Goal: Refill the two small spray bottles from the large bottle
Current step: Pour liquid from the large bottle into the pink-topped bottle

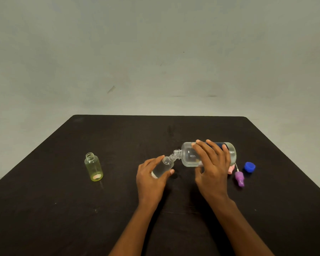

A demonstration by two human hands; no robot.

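Observation:
My right hand (211,163) grips the large clear bottle (189,156), tipped on its side with its open threaded neck pointing left and down. That neck meets the mouth of a small clear spray bottle (163,166), which my left hand (151,179) holds tilted toward it. A second small bottle, yellow-green and uncapped (93,167), stands upright alone at the left of the black table (63,209).
To the right of my right hand lie a purple spray head (239,179), a pink spray head (231,170) mostly hidden behind the hand, and a blue cap (249,166). A plain grey wall rises behind the table's far edge.

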